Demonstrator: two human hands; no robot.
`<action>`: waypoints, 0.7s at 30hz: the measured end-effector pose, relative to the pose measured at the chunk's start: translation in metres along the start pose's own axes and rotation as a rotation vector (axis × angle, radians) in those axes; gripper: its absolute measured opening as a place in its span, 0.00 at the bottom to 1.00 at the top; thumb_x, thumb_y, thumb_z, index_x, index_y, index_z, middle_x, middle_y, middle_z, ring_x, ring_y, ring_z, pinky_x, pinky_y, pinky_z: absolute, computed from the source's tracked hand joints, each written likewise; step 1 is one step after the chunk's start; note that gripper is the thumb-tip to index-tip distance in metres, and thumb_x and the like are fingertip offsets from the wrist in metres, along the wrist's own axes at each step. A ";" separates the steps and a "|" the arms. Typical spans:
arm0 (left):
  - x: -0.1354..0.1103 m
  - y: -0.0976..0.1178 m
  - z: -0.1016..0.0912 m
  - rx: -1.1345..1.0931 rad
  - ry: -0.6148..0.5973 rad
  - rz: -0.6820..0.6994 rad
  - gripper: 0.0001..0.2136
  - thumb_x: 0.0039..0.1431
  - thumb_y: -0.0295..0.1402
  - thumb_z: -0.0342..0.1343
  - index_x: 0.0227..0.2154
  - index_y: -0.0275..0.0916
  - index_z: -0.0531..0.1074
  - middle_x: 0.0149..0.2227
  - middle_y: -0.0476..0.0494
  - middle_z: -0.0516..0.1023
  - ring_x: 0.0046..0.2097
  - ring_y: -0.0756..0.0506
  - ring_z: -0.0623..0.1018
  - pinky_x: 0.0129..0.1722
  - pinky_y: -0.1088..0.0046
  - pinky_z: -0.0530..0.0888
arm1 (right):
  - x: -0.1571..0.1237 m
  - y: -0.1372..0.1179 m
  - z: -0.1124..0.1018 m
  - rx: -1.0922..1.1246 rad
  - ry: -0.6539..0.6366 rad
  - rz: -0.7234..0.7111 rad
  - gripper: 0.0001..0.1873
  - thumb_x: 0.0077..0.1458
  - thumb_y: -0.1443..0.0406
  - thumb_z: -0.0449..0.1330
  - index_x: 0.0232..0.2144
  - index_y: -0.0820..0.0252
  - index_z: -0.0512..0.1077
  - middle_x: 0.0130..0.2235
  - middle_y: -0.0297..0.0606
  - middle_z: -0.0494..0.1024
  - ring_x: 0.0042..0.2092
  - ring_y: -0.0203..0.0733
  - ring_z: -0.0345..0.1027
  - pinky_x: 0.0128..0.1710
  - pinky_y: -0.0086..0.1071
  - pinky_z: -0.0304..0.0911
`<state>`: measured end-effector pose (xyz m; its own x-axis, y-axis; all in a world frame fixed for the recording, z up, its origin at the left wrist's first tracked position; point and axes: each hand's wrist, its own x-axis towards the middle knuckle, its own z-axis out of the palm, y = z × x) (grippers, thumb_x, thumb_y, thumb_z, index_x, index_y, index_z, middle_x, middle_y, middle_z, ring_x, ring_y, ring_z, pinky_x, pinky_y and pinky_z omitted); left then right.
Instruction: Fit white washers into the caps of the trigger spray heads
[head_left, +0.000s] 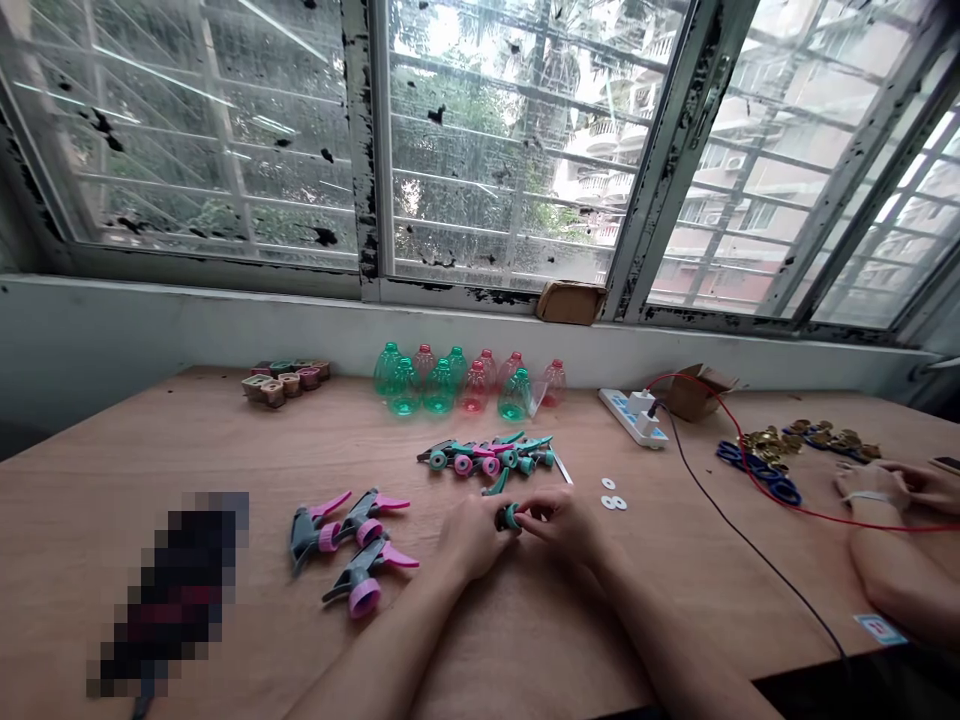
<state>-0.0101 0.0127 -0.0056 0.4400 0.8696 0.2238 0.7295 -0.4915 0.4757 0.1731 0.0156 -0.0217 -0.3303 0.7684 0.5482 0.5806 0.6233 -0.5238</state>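
Grey-and-pink plastic trigger sprayer heads [311,535] are laid left of centre on the plywood tabletop [90,480]. Mid-tabletop, a small teal-and-black plastic nozzle piece [508,517], likely light and stiff, best taken by its rim, is pinched narrowly between the left hand [471,538] and right hand [564,526].

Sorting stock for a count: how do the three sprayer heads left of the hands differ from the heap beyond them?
The three separate sprayer heads have pink triggers and pink collars, while the heap of sprayer heads shows mostly teal triggers and collars, with a few pink. The three lie apart, the heap overlaps. Both are trigger sprayers with dark grey bodies, lying on the plywood table.
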 end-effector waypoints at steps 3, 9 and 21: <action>-0.001 0.002 -0.002 -0.011 -0.008 0.001 0.13 0.54 0.37 0.56 0.42 0.51 0.76 0.38 0.50 0.81 0.40 0.44 0.78 0.33 0.75 0.66 | 0.000 -0.001 0.000 -0.028 -0.001 -0.036 0.05 0.51 0.66 0.62 0.28 0.56 0.79 0.21 0.32 0.72 0.23 0.31 0.61 0.24 0.25 0.54; -0.001 0.005 -0.004 -0.008 -0.018 0.010 0.11 0.54 0.36 0.56 0.40 0.50 0.76 0.38 0.51 0.81 0.40 0.45 0.77 0.32 0.75 0.65 | 0.000 0.000 0.000 -0.032 -0.029 -0.040 0.07 0.52 0.65 0.61 0.29 0.56 0.80 0.21 0.33 0.73 0.23 0.33 0.62 0.24 0.26 0.54; 0.000 0.000 0.000 0.010 -0.036 -0.028 0.15 0.54 0.37 0.56 0.46 0.53 0.74 0.39 0.49 0.80 0.41 0.44 0.78 0.34 0.74 0.66 | -0.002 0.003 0.003 0.016 0.014 -0.032 0.05 0.49 0.67 0.62 0.28 0.57 0.79 0.22 0.32 0.73 0.23 0.31 0.61 0.24 0.25 0.55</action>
<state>-0.0101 0.0130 -0.0053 0.4380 0.8809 0.1792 0.7467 -0.4675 0.4731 0.1734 0.0163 -0.0260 -0.3382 0.7456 0.5742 0.5575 0.6503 -0.5161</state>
